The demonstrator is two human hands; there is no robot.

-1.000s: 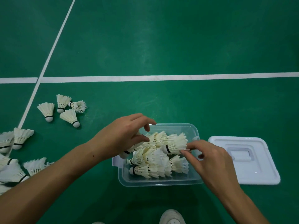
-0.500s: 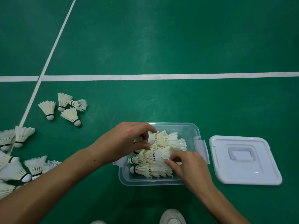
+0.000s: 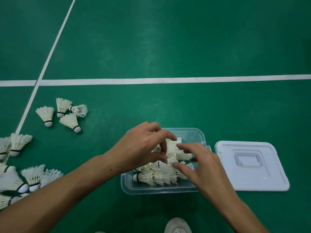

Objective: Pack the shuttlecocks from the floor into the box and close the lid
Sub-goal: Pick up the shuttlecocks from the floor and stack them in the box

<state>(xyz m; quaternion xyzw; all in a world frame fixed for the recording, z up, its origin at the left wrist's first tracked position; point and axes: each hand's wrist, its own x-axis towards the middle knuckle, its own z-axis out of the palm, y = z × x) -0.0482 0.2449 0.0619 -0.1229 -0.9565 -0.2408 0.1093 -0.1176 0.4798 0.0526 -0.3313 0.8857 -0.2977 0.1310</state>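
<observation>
A clear plastic box (image 3: pixel 161 190) stands on the green floor, piled with white shuttlecocks (image 3: pixel 156 177). My left hand (image 3: pixel 143 147) reaches over the box's left side, its curled fingers and thumb pinching a shuttlecock (image 3: pixel 170 146) on top of the pile. From the right, my right hand (image 3: pixel 202 165) hovers with spread fingers, whose tips touch the feathers of the pile. The white lid (image 3: pixel 252 180) lies flat on the floor just right of the box. Several loose shuttlecocks (image 3: pixel 69 121) lie on the floor to the upper left. More shuttlecocks (image 3: pixel 32 179) are heaped at the left edge.
White court lines (image 3: pixel 168 80) cross the green floor beyond the box and run diagonally on the left. A white shoe (image 3: pixel 178 227) shows at the bottom edge, just in front of the box.
My right hand has risen from deep in the box's near right corner to the top of the pile, fingers spread. My left hand has shifted right over the box.
</observation>
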